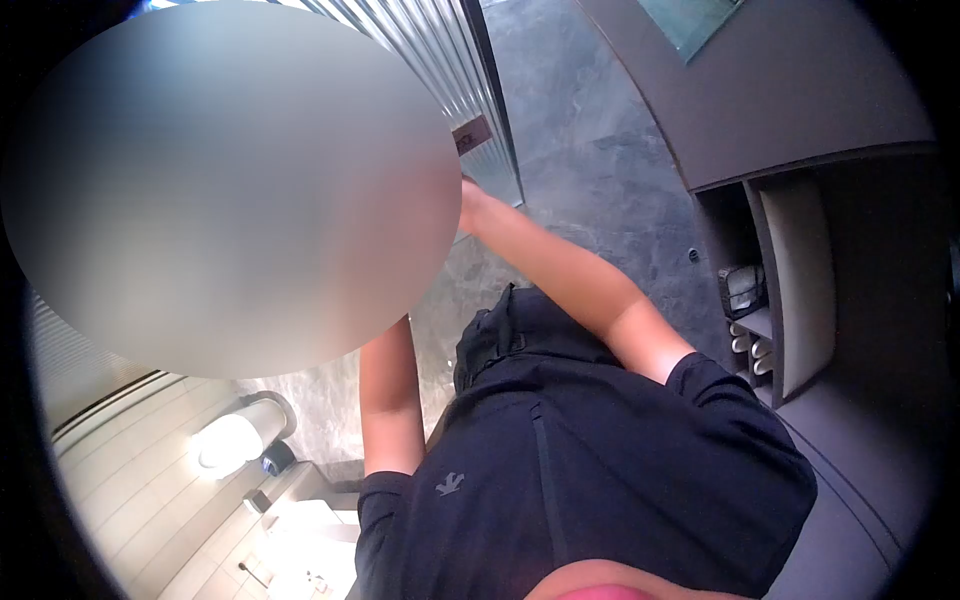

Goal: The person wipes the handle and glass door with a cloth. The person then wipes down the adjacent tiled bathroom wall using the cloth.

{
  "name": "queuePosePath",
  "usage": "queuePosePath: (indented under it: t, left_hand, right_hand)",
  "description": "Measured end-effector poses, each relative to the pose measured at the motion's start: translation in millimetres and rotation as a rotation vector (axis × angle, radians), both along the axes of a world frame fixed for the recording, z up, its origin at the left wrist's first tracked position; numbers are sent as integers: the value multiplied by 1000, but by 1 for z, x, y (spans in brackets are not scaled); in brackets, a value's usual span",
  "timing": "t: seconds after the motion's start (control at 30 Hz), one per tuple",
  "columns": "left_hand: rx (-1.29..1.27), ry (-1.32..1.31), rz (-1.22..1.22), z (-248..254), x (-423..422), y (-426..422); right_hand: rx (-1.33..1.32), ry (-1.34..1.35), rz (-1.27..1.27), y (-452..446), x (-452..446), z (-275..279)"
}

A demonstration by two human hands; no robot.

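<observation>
A large blurred oval covers the upper left of the head view and hides most of both hands. Only the wrist edge of my right hand [470, 205] shows beside it, near a ribbed glass panel [430, 60] with a small brown label [472, 135]. My left forearm [392, 400] reaches up into the blur, and my left hand cannot be made out. Whatever either hand holds or touches is hidden. Both arms come from a dark short-sleeved top [610, 480].
Dark grey marbled floor [570, 110] lies beyond the panel. On the right stands a grey cabinet [800, 90] with an open shelf holding a wrapped item [741, 288] and several pale rolled things. At lower left are a toilet [240, 437] and a white basin [310, 550].
</observation>
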State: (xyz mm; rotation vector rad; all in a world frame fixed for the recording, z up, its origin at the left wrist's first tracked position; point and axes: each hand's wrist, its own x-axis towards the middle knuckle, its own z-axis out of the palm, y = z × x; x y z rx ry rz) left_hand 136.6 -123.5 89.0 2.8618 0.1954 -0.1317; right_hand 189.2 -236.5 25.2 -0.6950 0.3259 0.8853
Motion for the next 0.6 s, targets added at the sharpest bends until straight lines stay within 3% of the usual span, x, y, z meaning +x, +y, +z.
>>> queuePosePath:
  t: [0.1, 0.2, 0.3, 0.4, 0.5, 0.6]
  left_hand:
    - [-23, -29, -16, 3, -2, -1]
    - [22, -55, -15, -6, -1, 2]
    - [-8, -24, 9, -5, -1, 3]
    - [38, -31, 2, -4, -3, 1]
    - [-15, -38, 13, -3, -3, -1]
    - [3, -19, 7, 0, -3, -3]
  right_hand:
    - [-509, -308, -55, -9, 2, 13]
    - [-746, -903, -80, -25, 22, -16]
    - [-910, -987, -114, -48, 31, -18]
    - [-1022, -745, -236, -81, 30, 14]
    - [-1365, -940, -388, -89, 30, 38]
    - [-1349, -1167, -423, -93, 30, 52]
